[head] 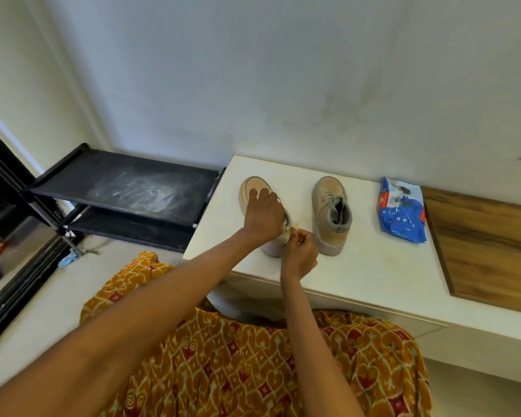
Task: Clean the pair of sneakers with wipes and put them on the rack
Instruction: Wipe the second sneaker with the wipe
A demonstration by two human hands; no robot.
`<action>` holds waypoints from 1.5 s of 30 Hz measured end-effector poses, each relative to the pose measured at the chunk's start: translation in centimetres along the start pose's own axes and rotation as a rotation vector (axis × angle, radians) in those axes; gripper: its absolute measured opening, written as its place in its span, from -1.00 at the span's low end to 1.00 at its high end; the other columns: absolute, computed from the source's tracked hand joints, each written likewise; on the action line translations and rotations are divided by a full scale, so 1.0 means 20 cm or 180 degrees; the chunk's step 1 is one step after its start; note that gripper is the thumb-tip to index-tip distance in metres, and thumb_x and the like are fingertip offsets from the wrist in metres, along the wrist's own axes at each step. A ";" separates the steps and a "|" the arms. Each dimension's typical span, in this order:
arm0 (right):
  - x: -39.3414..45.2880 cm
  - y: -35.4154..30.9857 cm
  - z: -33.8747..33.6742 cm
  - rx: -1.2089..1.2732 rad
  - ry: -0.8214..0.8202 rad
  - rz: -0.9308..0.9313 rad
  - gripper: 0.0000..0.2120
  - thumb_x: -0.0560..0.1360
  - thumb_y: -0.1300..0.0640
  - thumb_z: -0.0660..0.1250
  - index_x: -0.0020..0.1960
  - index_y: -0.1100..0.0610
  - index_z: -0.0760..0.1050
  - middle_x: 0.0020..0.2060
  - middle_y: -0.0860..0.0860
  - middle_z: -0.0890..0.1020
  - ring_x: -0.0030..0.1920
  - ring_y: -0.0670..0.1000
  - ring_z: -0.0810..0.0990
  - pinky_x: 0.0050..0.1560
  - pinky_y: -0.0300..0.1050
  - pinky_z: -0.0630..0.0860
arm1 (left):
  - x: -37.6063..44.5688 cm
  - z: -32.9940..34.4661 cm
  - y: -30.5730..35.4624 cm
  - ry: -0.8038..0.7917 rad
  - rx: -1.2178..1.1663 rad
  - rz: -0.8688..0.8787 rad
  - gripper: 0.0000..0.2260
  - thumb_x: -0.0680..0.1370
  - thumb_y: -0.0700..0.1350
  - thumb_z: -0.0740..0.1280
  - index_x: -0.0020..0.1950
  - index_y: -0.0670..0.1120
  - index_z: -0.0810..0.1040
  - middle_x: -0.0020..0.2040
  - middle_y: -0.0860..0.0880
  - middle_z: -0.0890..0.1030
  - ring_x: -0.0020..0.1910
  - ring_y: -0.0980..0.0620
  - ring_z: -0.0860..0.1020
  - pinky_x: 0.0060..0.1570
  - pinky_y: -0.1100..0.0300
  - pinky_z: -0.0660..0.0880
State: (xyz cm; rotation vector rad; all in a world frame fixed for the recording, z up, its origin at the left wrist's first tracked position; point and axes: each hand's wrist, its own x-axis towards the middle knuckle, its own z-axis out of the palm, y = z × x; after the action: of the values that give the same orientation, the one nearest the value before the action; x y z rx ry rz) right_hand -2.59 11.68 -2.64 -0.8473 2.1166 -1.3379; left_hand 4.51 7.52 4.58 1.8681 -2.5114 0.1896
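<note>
Your left hand (263,214) grips the left sneaker (254,188) on the counter (370,266); your right hand (300,251) pinches a wipe (292,231) at its heel. The other sneaker (331,212) stands just right, the rack (127,185) left.

left hand (263,213): grips left sneaker (254,188) on table (373,266)
right hand (300,251): pinches wipe (292,230) at its heel
right sneaker (331,212): upright, beside wipes pack (402,210)
rack (127,188): left of table
</note>
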 end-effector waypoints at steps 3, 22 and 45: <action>-0.10 0.05 -0.01 -0.0405 -0.0193 -0.0154 -0.80 0.58 0.11 0.22 0.12 0.16 0.51 0.04 0.17 0.56 0.04 0.16 0.51 0.16 -0.03 0.33 | 0.03 -0.01 0.02 -0.0171 -0.0144 -0.0211 -0.79 0.54 -0.05 0.20 0.01 -0.12 0.56 0.14 -0.08 0.53 0.24 -0.10 0.37 0.35 -0.08 0.10; -0.05 0.06 -0.02 -0.0082 -0.0083 0.0393 -0.82 0.56 0.11 0.25 0.07 0.14 0.57 0.06 0.16 0.59 0.04 0.17 0.54 0.10 -0.03 0.43 | -0.06 0.10 -0.01 0.0626 -0.0290 0.0058 -0.91 0.44 -0.04 0.44 -0.24 -0.01 0.69 0.29 -0.07 0.52 0.38 -0.18 0.33 0.34 -0.30 -0.16; 0.08 -0.69 -0.37 -0.1283 -0.0199 -0.1638 -0.74 0.57 0.02 0.19 0.05 0.08 0.62 -0.02 0.06 0.64 0.07 0.10 0.49 0.11 0.01 0.34 | 0.03 -0.35 -0.08 0.0359 -0.3464 -0.1735 -0.84 0.47 -0.04 0.30 -0.29 0.00 0.59 -0.05 0.00 0.63 0.15 -0.10 0.48 0.35 -0.16 0.09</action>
State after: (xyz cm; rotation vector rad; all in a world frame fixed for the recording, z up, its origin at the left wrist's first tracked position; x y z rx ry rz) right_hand -5.42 10.48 12.77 -1.6650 2.2409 -1.0927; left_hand 5.32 7.19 11.80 1.7701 -1.3741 -0.8457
